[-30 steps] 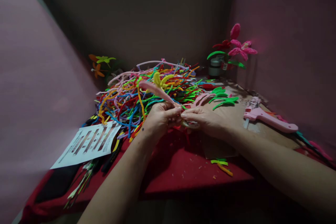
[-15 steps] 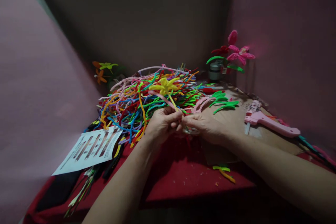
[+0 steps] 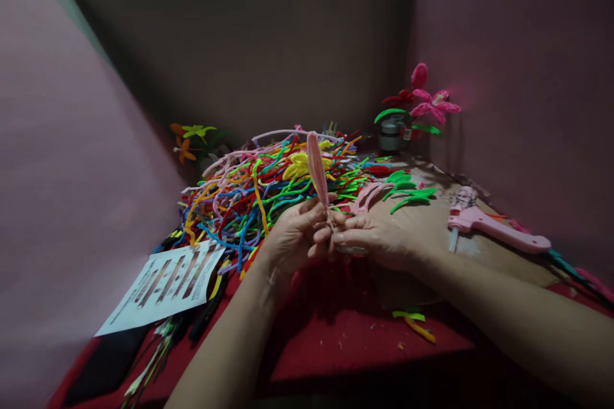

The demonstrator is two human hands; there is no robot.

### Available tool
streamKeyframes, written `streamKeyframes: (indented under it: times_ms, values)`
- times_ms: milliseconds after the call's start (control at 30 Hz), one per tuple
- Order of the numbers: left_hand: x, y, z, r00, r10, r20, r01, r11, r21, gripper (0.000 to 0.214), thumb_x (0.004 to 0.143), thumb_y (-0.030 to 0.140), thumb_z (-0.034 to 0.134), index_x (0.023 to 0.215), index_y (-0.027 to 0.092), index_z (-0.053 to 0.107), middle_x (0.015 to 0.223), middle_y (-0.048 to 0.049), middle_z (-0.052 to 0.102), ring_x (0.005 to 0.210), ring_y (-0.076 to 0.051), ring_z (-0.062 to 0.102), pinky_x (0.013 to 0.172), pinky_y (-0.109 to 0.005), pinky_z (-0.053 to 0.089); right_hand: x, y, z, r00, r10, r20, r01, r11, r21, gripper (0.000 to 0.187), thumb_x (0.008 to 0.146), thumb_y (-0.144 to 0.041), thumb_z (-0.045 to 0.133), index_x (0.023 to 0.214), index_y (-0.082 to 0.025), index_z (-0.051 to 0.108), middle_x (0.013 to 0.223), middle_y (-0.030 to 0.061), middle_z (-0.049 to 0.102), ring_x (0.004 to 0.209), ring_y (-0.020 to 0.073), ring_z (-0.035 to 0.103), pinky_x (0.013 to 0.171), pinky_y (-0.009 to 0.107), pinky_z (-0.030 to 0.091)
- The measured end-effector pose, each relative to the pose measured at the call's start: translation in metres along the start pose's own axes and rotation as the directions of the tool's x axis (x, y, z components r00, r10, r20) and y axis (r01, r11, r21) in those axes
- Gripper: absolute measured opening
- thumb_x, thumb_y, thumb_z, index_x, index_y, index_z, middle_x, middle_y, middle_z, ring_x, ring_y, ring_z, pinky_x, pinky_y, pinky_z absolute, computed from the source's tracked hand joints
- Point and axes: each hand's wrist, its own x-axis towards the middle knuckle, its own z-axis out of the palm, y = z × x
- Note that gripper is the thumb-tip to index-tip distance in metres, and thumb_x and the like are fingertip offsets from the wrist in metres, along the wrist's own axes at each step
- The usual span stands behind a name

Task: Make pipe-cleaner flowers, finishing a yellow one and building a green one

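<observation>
Between my hands stands a pipe-cleaner flower with a yellow bloom (image 3: 296,167) and a long pink petal (image 3: 316,163) upright in front of it. My left hand (image 3: 295,233) is closed, pinching the base of the petal and stem between thumb and fingers. Against it, my right hand (image 3: 378,236) is closed too, its fingertips on the stem just below the petal. A shiny, clear round item (image 3: 352,250) shows under the right fingers; I cannot make out what it is. Loose pink petals (image 3: 369,195) and green leaves (image 3: 412,197) lie beyond the right hand.
A heap of coloured pipe cleaners (image 3: 235,198) fills the back of the red-covered table (image 3: 336,351). A pink glue gun (image 3: 499,228) rests on cardboard at right. A printed sheet (image 3: 163,284) lies left, above a black item (image 3: 105,364). Finished pink flowers (image 3: 436,105) stand behind.
The pink petal has swung from a sideways lean to upright, its broad face now toward me and partly covering the yellow bloom. My fingers have shifted slightly around the stem.
</observation>
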Motion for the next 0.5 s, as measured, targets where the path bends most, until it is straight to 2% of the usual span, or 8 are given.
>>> streamKeyframes:
  times_ms: [133,233,367,433,500]
  values:
    - [0.001,-0.003,0.003,0.987,0.066,-0.148,-0.042,0.986,0.16,0.02,0.069,0.028,0.068,0.077,0.013,0.058,0.05,0.0045,0.051,0.034,-0.003,0.04,0.036,-0.015,0.037,0.0,-0.006,0.004,0.994,0.03,-0.101,-0.04,0.994,-0.098,0.021,0.076,-0.029,0.053,0.069,-0.011,0.063,0.064,0.0007,0.055,0.056,0.0085,0.043,0.055,0.022,0.033]
    - [0.002,-0.006,-0.001,0.978,0.093,-0.185,-0.043,0.965,0.257,0.019,0.071,0.029,0.066,0.071,0.011,0.059,0.042,0.0059,0.044,0.034,-0.004,0.04,0.037,-0.016,0.035,-0.001,-0.009,0.007,0.995,0.066,-0.077,-0.073,0.993,-0.094,0.028,0.077,-0.036,0.053,0.073,-0.01,0.064,0.061,0.0003,0.053,0.053,0.0074,0.04,0.052,0.022,0.031]
    - [0.002,-0.004,-0.007,0.995,-0.043,-0.091,0.058,0.984,0.17,0.021,0.074,0.025,0.062,0.087,0.009,0.062,0.045,0.005,0.046,0.032,-0.003,0.036,0.035,-0.015,0.034,-0.002,-0.011,0.007,0.997,0.057,0.053,-0.054,0.997,-0.056,0.041,0.081,-0.044,0.048,0.078,-0.009,0.067,0.064,0.002,0.055,0.054,0.0075,0.043,0.051,0.022,0.032]
    - [0.001,-0.002,-0.007,0.996,-0.092,-0.011,0.093,0.988,0.12,0.023,0.074,0.023,0.061,0.092,0.009,0.061,0.047,0.0046,0.049,0.03,-0.001,0.03,0.034,-0.014,0.032,-0.003,-0.011,0.007,0.991,0.076,0.109,-0.069,0.995,-0.073,0.039,0.081,-0.043,0.049,0.085,-0.009,0.069,0.07,0.0041,0.059,0.058,0.0092,0.048,0.054,0.023,0.035]
    - [0.001,-0.001,-0.006,0.995,-0.091,0.044,0.086,0.991,0.098,0.023,0.074,0.022,0.061,0.093,0.009,0.061,0.047,0.005,0.049,0.029,0.0,0.026,0.032,-0.015,0.032,-0.004,-0.012,0.007,0.989,0.104,0.107,-0.094,0.991,-0.091,0.035,0.079,-0.039,0.053,0.087,-0.01,0.069,0.072,0.0046,0.061,0.061,0.0104,0.05,0.056,0.023,0.036]
